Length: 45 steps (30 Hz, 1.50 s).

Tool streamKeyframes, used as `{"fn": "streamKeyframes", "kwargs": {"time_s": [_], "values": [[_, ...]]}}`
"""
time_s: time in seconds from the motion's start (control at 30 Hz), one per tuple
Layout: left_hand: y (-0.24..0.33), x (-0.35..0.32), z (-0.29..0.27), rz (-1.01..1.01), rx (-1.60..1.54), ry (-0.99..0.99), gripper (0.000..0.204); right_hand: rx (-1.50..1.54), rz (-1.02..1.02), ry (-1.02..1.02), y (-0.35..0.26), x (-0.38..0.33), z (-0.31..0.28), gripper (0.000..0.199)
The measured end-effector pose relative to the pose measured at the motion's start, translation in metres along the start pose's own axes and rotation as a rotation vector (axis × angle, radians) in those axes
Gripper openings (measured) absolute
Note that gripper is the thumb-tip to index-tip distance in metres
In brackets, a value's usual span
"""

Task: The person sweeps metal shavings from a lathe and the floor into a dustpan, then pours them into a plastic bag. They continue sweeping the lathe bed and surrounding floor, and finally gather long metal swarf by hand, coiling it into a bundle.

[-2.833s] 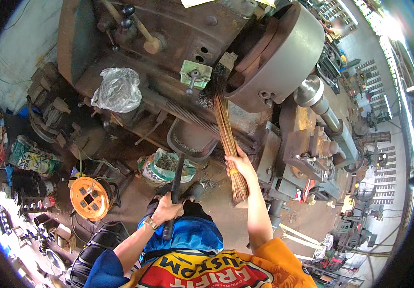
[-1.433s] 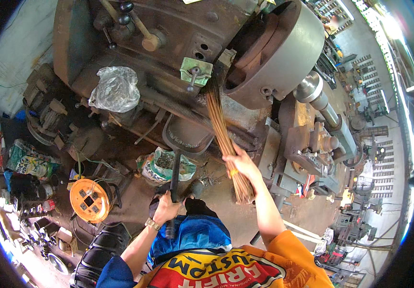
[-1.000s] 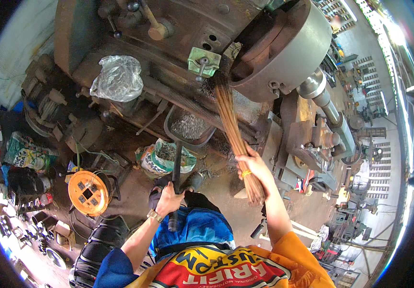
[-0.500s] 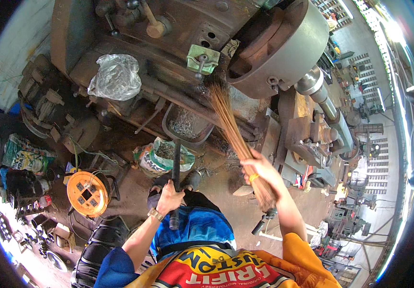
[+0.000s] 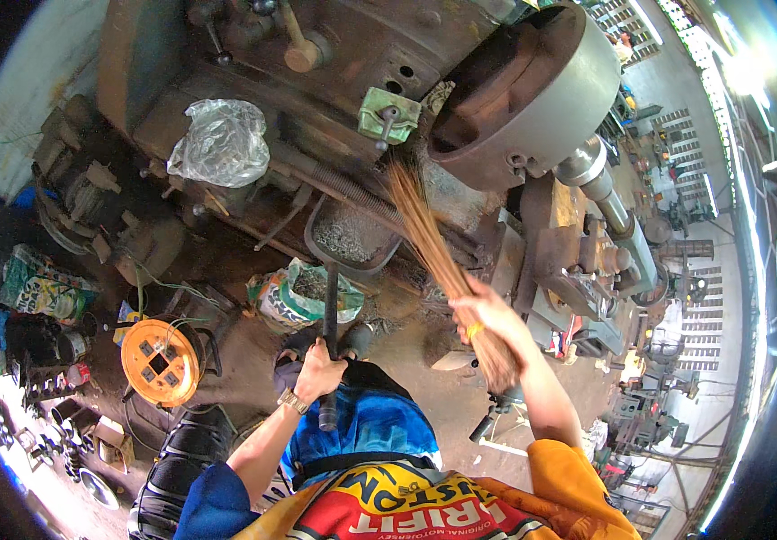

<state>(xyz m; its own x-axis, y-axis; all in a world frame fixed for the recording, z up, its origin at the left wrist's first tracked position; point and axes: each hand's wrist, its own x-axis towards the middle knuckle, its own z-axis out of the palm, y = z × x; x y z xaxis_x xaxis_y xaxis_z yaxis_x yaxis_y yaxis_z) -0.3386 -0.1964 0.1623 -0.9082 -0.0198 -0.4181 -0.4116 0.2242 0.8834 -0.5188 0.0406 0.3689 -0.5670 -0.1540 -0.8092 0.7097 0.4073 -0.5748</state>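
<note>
My right hand (image 5: 494, 317) is closed round the lower part of a stick broom (image 5: 432, 241), a bundle of thin brown bristles bound with a yellow tie. Its bristle tips reach up to the lathe bed, just below a green tool-post block (image 5: 389, 115) and left of the big round chuck (image 5: 533, 99). In my left hand (image 5: 321, 371) is the black handle of a dustpan (image 5: 331, 306). The pan lies beyond it under the lathe's edge, with grey metal chips in it.
An open sack (image 5: 271, 301) with chips stands near my feet, beside the dustpan handle. A crumpled clear plastic bag (image 5: 219, 144) rests on the lathe. To the left are an orange cable reel (image 5: 162, 362) and a black, ribbed object (image 5: 186, 463). Other machines line the right side.
The broom's bristle tips have swept slightly left and toward me across the lathe bed. My left hand keeps its grip on the dustpan handle in nearly the same place.
</note>
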Motion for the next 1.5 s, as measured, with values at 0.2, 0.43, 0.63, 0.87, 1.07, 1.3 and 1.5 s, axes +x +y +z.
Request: {"fn": "streamKeyframes", "kwargs": {"time_s": [0.2, 0.43, 0.63, 0.87, 1.07, 1.3, 1.5], "values": [[-0.007, 0.002, 0.006, -0.034, 0.115, -0.07, 0.047, 0.04, -0.023, 0.065, -0.003, -0.085, -0.024, 0.079], [0.009, -0.002, -0.006, -0.044, 0.042, -0.023, 0.041, 0.037, 0.045, 0.06, -0.018, -0.031, -0.013, 0.074], [0.018, -0.003, -0.009, -0.183, -0.064, -0.067, 0.041, 0.096, 0.105, 0.116, -0.021, -0.105, -0.03, 0.078], [-0.006, 0.003, -0.002, -0.029, 0.066, -0.128, 0.043, 0.032, 0.05, -0.072, -0.011, -0.072, -0.012, 0.076], [-0.007, 0.002, 0.0, -0.082, 0.018, -0.068, 0.048, -0.011, 0.018, 0.082, -0.008, -0.12, -0.04, 0.083], [-0.015, 0.003, 0.002, -0.054, 0.037, -0.016, 0.036, -0.097, -0.014, -0.002, 0.012, -0.057, -0.02, 0.084], [-0.015, 0.002, 0.003, 0.041, 0.049, -0.021, 0.026, -0.026, -0.066, 0.105, 0.01, -0.108, -0.036, 0.083]]}}
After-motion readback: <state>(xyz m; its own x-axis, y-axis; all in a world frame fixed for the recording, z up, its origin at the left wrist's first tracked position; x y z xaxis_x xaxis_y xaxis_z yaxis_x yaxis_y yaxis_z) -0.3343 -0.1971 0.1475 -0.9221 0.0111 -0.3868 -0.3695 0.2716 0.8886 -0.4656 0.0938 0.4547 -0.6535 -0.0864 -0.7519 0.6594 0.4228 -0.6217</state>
